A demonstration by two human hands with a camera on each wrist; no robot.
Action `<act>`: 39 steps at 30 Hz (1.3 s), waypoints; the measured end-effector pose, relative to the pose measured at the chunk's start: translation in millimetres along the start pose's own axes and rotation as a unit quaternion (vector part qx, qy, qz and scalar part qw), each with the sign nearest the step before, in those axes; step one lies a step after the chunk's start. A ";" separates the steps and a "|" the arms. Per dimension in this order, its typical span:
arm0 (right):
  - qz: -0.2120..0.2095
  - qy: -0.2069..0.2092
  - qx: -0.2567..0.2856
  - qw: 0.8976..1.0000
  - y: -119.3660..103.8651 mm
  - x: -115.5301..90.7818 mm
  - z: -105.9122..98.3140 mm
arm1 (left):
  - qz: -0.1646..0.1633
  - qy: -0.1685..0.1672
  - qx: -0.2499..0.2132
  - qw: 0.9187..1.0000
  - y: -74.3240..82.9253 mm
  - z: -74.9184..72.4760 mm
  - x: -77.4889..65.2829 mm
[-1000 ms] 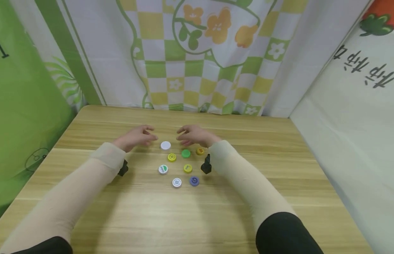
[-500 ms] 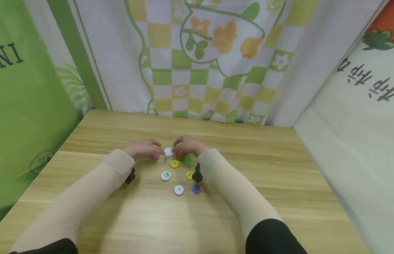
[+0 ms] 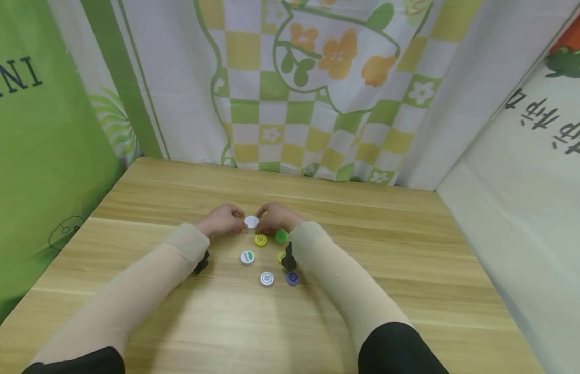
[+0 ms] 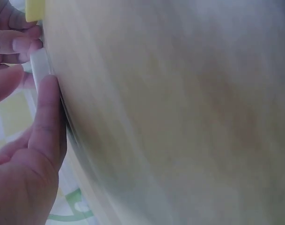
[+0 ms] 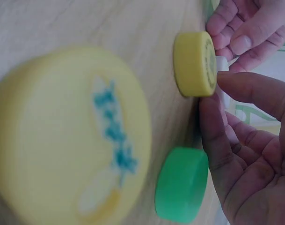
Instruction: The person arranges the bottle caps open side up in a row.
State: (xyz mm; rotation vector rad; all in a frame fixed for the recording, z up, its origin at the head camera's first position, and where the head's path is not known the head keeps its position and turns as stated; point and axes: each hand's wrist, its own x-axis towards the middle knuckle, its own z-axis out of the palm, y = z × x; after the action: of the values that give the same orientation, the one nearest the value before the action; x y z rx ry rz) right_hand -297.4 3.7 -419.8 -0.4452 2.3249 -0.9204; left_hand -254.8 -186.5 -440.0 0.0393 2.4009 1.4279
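Note:
A white bottle cap point(image 3: 251, 222) lies on the table between my two hands, at the far end of a group of caps. My left hand point(image 3: 226, 219) pinches its left edge; in the left wrist view one finger point(image 4: 47, 105) presses along the rim. From the other side my right hand point(image 3: 277, 217) holds it, thumb and finger at its edge in the right wrist view, where the cap point(image 5: 224, 96) is mostly covered. Just nearer sits a yellow cap point(image 3: 260, 240). A green cap point(image 3: 282, 236) stands close below my right hand.
Nearer on the wooden table point(image 3: 215, 322) lie a white-and-green cap point(image 3: 247, 258), a white cap point(image 3: 267, 279) and a purple cap point(image 3: 292, 279). The black right wrist camera point(image 3: 288, 259) partly covers another yellow cap point(image 3: 281, 257). A patterned curtain point(image 3: 294, 114) hangs behind.
Both hands have come in from the sides and down to the white cap, and their fingers now meet its edges. My right arm now hides the orange-yellow cap. The view has shifted slightly.

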 end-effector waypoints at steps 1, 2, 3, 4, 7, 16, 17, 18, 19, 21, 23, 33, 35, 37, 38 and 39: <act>0.000 0.002 0.000 1.000 0.3 0.4 0.5 | 0.001 0.001 0.001 1.000 1.1 0.4 0.4; -0.001 0.005 0.003 1.000 0.6 0.9 1.3 | 0.002 0.000 0.003 1.000 2.5 0.6 0.6; -0.002 0.008 0.003 1.000 0.9 1.3 2.0 | 0.004 -0.003 0.002 1.000 4.1 0.8 0.7; -0.003 0.014 0.000 1.000 1.1 1.6 2.6 | 0.005 -0.005 0.000 1.000 5.5 1.1 0.9; -0.007 0.028 -0.003 1.000 1.1 1.6 5.2 | 0.005 -0.016 -0.029 0.999 7.9 1.5 0.5; -0.035 0.048 0.042 0.997 3.0 4.7 8.2 | -0.013 -0.023 -0.183 0.983 -3.7 -2.6 3.1; -0.040 0.051 0.045 0.997 2.7 5.0 7.9 | -0.014 -0.021 -0.194 0.981 -3.5 -4.1 3.6; -0.046 0.054 0.049 0.996 2.2 5.2 7.6 | -0.014 -0.018 -0.202 0.979 -2.8 -5.7 3.9; -0.050 0.054 0.052 0.996 1.7 5.2 7.1 | -0.013 -0.018 -0.208 0.978 -1.7 -7.2 3.8; -0.056 0.053 0.057 0.995 1.1 5.1 6.8 | -0.013 -0.017 -0.218 0.976 1.4 -9.7 2.9; -0.059 0.051 0.069 0.995 2.2 5.7 7.3 | -0.012 -0.016 -0.223 0.975 4.8 -11.7 0.5; -0.084 0.061 0.158 0.982 0.6 0.2 9.9 | -0.011 0.001 -0.247 0.969 3.9 -15.5 -0.3; -0.091 0.070 0.160 0.980 -1.4 -1.3 11.0 | -0.007 0.008 -0.244 0.970 2.6 -15.0 -0.4; -0.092 0.077 0.146 0.982 -3.2 -2.4 12.3 | -0.005 0.015 -0.240 0.971 2.7 -13.5 -0.5; -0.092 0.080 0.139 0.983 -3.5 -1.9 13.0 | -0.005 0.019 -0.235 0.972 3.2 -12.5 -0.5; -0.092 0.084 0.132 0.983 -3.9 -1.8 13.5 | -0.001 0.023 -0.226 0.974 3.8 -11.7 -0.8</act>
State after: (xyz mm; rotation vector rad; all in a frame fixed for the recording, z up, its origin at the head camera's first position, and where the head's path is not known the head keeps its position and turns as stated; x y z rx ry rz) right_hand -287.2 -5.0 -424.2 -0.4912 2.2932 -1.3824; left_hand -258.2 -194.7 -431.4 -0.1097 2.0493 1.9545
